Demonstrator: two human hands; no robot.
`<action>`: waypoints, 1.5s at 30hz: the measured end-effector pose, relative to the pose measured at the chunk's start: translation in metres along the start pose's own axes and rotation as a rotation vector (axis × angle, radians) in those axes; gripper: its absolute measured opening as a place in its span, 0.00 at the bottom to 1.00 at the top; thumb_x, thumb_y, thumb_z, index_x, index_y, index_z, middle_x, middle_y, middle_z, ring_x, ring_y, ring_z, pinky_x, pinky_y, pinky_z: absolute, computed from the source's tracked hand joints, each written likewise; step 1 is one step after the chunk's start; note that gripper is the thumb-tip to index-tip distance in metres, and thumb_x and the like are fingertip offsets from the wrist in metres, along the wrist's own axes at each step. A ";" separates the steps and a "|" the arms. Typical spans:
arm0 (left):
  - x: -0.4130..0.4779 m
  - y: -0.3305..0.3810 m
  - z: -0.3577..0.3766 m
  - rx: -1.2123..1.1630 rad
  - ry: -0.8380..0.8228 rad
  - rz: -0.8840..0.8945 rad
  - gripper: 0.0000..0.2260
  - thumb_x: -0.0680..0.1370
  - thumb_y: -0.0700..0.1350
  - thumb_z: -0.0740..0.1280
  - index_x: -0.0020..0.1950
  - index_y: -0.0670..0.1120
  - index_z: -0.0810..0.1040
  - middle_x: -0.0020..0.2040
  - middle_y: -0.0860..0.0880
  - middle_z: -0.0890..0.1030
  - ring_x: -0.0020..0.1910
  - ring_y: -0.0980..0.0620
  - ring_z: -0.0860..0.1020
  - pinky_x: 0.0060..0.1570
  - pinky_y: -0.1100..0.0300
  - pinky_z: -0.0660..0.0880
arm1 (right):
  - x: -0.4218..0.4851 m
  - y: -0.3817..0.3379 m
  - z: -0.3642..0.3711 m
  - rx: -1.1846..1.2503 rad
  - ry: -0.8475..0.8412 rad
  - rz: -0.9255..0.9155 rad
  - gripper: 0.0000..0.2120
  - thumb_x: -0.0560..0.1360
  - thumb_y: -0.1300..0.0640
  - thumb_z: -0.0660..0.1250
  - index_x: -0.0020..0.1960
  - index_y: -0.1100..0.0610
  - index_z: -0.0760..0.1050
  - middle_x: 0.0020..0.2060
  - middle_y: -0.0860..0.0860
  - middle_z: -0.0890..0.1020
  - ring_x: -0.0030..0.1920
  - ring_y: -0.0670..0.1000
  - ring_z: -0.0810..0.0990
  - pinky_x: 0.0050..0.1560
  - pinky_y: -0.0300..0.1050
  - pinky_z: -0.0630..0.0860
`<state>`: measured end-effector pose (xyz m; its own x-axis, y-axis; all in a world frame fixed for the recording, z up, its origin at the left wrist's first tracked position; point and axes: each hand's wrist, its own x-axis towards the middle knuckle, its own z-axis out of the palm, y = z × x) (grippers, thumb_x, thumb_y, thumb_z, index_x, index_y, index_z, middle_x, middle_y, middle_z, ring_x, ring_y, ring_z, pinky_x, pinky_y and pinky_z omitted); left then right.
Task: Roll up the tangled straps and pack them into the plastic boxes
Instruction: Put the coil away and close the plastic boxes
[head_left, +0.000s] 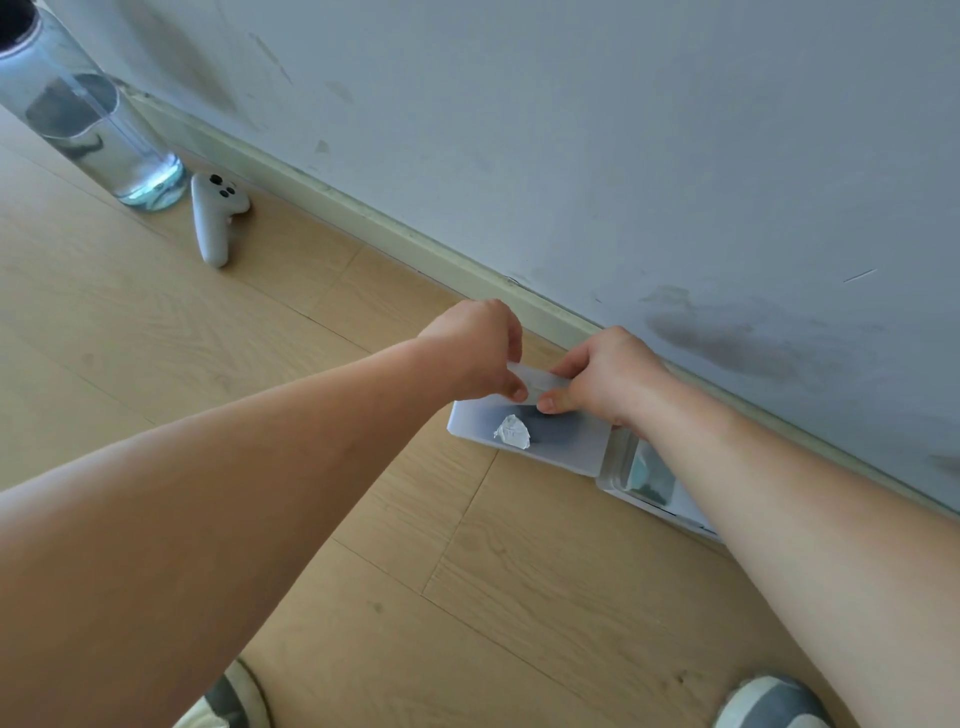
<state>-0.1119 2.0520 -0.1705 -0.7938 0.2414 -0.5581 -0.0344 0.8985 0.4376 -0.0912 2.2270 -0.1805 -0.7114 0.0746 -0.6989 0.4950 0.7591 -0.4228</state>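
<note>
Pinching with thumbs against curled fingers, the left hand (475, 348) and the right hand (605, 374) held a small white plastic piece (543, 380) at the far edge of the frosted plastic box (566, 447). That box lay on the wooden floor (208, 364) beside the wall (623, 156). A second clear box (644, 480) sat just beside its right end, partly under the right forearm.

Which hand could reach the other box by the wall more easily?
Right, probably. The second box lies just under the right forearm, near the right hand. The left hand pinches the frosted box's far edge, farther away.
</note>
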 end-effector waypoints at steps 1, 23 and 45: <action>0.000 0.001 0.000 0.003 -0.004 0.004 0.16 0.69 0.51 0.82 0.51 0.51 0.81 0.54 0.51 0.81 0.52 0.48 0.79 0.45 0.57 0.75 | 0.000 0.000 0.001 0.014 0.007 0.005 0.27 0.62 0.54 0.86 0.59 0.51 0.84 0.55 0.50 0.85 0.54 0.52 0.82 0.48 0.44 0.75; -0.001 0.015 0.000 0.094 -0.017 0.078 0.12 0.74 0.45 0.77 0.56 0.53 0.83 0.55 0.51 0.83 0.54 0.47 0.81 0.53 0.52 0.82 | -0.013 0.003 0.007 -0.042 0.001 -0.129 0.22 0.75 0.53 0.77 0.67 0.44 0.80 0.66 0.47 0.82 0.65 0.51 0.80 0.64 0.43 0.74; -0.022 0.009 0.015 0.073 0.011 0.097 0.14 0.79 0.49 0.72 0.64 0.61 0.81 0.62 0.54 0.81 0.59 0.49 0.79 0.52 0.54 0.79 | -0.050 0.038 0.019 -0.161 0.022 -0.350 0.42 0.59 0.41 0.83 0.68 0.29 0.67 0.62 0.31 0.77 0.62 0.41 0.75 0.58 0.45 0.77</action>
<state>-0.0856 2.0603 -0.1654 -0.7977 0.3250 -0.5080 0.0870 0.8955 0.4364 -0.0275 2.2399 -0.1728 -0.8349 -0.1943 -0.5149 0.1368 0.8330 -0.5362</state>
